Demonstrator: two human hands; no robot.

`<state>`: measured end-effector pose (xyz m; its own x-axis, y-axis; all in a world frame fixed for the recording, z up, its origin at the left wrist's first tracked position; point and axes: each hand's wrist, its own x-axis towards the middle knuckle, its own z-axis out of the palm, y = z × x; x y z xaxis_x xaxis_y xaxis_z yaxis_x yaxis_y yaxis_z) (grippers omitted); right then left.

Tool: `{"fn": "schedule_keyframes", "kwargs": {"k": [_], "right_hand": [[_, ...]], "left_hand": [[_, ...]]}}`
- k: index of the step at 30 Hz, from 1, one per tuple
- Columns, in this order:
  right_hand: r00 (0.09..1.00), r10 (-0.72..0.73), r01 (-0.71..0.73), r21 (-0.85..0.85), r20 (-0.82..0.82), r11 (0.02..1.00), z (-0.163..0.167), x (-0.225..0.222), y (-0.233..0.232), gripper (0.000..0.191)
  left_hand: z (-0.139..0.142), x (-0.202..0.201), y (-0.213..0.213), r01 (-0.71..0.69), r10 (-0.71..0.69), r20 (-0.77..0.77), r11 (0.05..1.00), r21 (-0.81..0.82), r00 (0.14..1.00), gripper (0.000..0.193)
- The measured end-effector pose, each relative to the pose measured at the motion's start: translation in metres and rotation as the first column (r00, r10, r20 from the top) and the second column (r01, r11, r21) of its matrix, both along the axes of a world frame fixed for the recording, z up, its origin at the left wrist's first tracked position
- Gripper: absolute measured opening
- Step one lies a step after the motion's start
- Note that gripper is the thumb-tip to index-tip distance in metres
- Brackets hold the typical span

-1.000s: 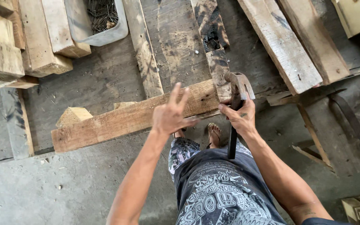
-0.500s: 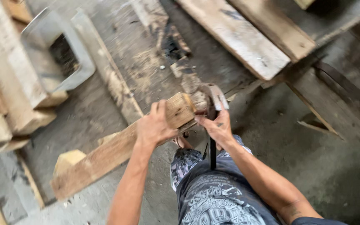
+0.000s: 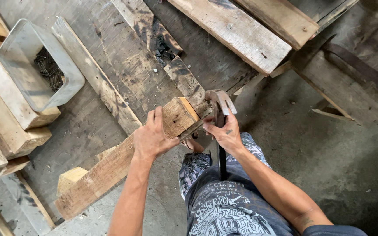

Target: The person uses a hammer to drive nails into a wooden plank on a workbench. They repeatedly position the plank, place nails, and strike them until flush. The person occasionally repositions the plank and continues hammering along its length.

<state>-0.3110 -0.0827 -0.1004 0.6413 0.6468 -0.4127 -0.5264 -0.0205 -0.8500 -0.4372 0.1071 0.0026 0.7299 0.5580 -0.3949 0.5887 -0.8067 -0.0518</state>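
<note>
Left hand (image 3: 152,139), previously flat, now grips the wooden beam (image 3: 123,164) end; right hand (image 3: 224,133) fingers hold the claw hammer (image 3: 221,109) at 3 o'clock.

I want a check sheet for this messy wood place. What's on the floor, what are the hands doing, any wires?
Surface: grey concrete floor, dusty, with worn boards laid on it.
Job's things: wooden beam, one end raised; claw hammer at that end.
Clutter: grey plastic tub holding dark nails; stacked timber; small wood block.
Hands: left hand grips the beam; right hand holds the hammer near its head.
Cables: nothing seen.
Surroundings: pale planks ahead; wood scraps at right.
</note>
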Motion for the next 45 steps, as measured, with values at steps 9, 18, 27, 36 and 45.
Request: {"fn": "schedule_keyframes", "kwargs": {"k": [9, 18, 27, 36, 45], "right_hand": [[0.996, 0.047, -0.048, 0.000, 0.080, 0.999, 0.014, -0.004, 0.009, 0.063], [0.995, 0.036, -0.027, -0.105, 0.091, 0.994, 0.018, 0.007, -0.004, 0.059], [0.543, 0.263, -0.238, -0.154, 0.797, 0.959, 0.095, 0.067, -0.048, 0.043], [0.896, 0.293, -0.280, -0.087, 0.333, 0.956, 0.078, 0.107, -0.097, 0.016], [0.962, 0.062, -0.074, 0.035, 0.267, 0.997, 0.032, 0.181, -0.125, 0.012]], "left_hand": [[0.004, 0.000, 0.002, 0.013, -0.013, -0.023, 1.000, 0.000, 1.000, 0.121], [0.010, 0.002, -0.001, -0.053, 0.042, -0.174, 0.997, -0.055, 0.984, 0.123], [0.002, 0.008, -0.019, 0.020, -0.012, 0.213, 0.999, -0.036, 0.977, 0.124], [-0.013, -0.021, -0.071, -0.126, 0.972, 0.235, 0.232, -0.964, -0.010, 0.066], [-0.088, -0.020, -0.197, 0.345, 0.815, -0.545, -0.462, -0.817, -0.196, 0.030]]}}
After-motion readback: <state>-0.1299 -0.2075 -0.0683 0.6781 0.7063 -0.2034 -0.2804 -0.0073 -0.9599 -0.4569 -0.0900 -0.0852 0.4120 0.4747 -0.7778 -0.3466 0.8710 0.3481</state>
